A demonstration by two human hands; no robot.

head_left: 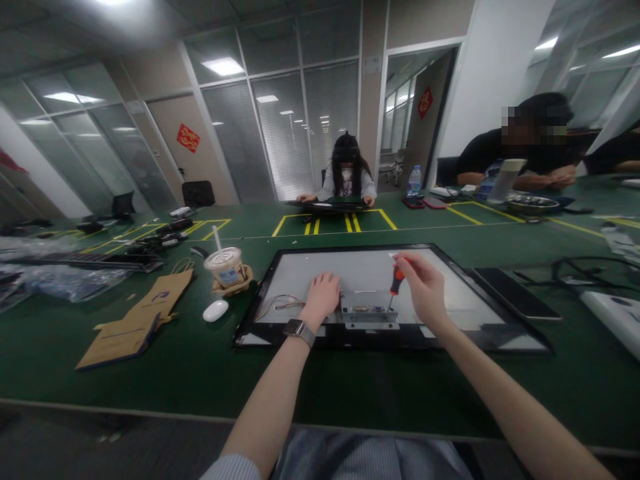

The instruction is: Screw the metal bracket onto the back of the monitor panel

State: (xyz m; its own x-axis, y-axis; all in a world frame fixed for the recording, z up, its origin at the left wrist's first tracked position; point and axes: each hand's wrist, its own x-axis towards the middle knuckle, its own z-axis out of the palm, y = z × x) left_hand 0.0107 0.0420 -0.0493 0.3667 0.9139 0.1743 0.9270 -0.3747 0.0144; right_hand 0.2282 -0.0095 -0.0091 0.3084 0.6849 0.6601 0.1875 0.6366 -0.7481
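Observation:
A flat display panel (pixel 293 267) with a black frame and a pale grey back lies in front of me. Near its close edge sits a metal bracket (pixel 373 318) with what look like connector ports. My right hand (pixel 425 288) grips a screwdriver (pixel 398 273) with a red and black handle, held nearly upright, its tip down at the bracket's right end. Fingers stretched, my left hand (pixel 323 297) rests flat on the panel just left of the bracket. Thin wires (pixel 285 302) trail over the panel left of that hand.
To the left stand a drink cup (pixel 225 263) with a straw, a white mouse (pixel 215 311) and paper bags (pixel 135 323). A black phone-like slab (pixel 517 293) and a white box (pixel 613 317) lie right. Across the green table (pixel 190 380), one person handles another panel (pixel 333 205); another sits right.

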